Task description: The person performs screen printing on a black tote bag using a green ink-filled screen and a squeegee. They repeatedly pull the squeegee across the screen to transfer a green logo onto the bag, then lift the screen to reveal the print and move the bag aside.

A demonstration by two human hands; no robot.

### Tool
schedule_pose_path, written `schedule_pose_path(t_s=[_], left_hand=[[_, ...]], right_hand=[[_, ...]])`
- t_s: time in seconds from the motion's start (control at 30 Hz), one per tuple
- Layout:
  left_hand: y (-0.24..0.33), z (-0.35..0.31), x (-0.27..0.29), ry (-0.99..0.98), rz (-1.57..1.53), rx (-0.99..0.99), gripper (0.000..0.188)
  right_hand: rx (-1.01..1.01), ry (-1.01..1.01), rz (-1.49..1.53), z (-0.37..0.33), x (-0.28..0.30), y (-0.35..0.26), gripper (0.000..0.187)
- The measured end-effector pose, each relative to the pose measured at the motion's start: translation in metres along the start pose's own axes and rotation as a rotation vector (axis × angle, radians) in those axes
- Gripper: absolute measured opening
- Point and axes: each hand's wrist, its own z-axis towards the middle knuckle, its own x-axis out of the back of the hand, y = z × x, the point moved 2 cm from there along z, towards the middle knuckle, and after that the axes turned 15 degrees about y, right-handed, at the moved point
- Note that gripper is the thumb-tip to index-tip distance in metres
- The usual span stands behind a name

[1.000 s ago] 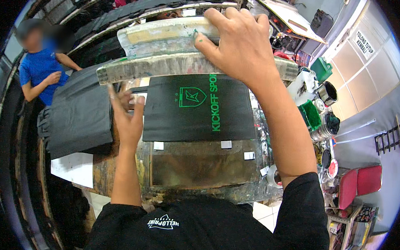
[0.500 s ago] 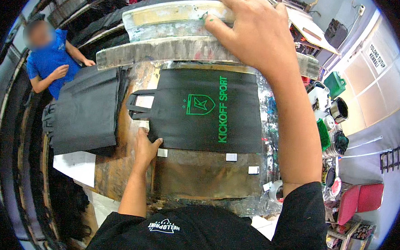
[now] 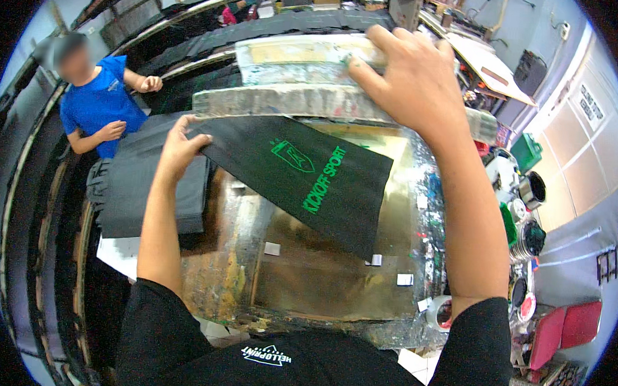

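Note:
A black tote bag (image 3: 354, 199) with a green crest and green lettering hangs slanted over the work board (image 3: 318, 288). My left hand (image 3: 180, 146) pinches its upper left end between thumb and fingers, and the bag's handles are hidden there. Beyond the board, a paint-stained screen-printing frame (image 3: 286, 99) stands tilted up. My right hand (image 3: 421, 80) is closed over the frame's top edge, thumb on the near side. Small white tabs (image 3: 405, 279) stick to the board along its near and right parts.
A stack of black bags (image 3: 156, 202) lies left of the board. Behind it stands a person in a blue shirt (image 3: 104, 105). Paint cans and tubs (image 3: 533, 189) line the right side, with a tape roll (image 3: 441, 312) by the board's edge. A red chair (image 3: 560, 330) stands lower right.
My left hand has lifted the bag off the board and swung its end up and left, turning the bag. My right hand stays on the raised frame. The person's hand left the stack.

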Motion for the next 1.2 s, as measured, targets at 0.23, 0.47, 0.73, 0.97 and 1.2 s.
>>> schedule_pose_path(t_s=[0.23, 0.47, 0.73, 0.97, 1.2], left_hand=[[-0.052, 0.052, 0.164, 0.134, 0.197, 0.171, 0.057], [-0.173, 0.072, 0.260, 0.562, 0.294, 0.304, 0.074], [-0.117, -0.034, 0.175, 1.055, 0.712, -0.570, 0.042], [-0.039, -0.111, 0.106, 0.439, 0.643, -0.907, 0.024], [-0.108, -0.128, 0.113, 0.069, 0.895, -0.623, 0.071]], right_hand=[[0.001, 0.020, -0.001, 0.001, 0.003, -0.008, 0.050], [0.007, 0.016, 0.030, 0.005, 0.001, -0.005, 0.045], [0.009, -0.017, 0.016, 0.003, 0.000, -0.006, 0.043], [0.027, -0.001, -0.005, 0.004, 0.003, -0.001, 0.047], [0.019, -0.044, 0.035, 0.001, 0.000, -0.002, 0.047]])
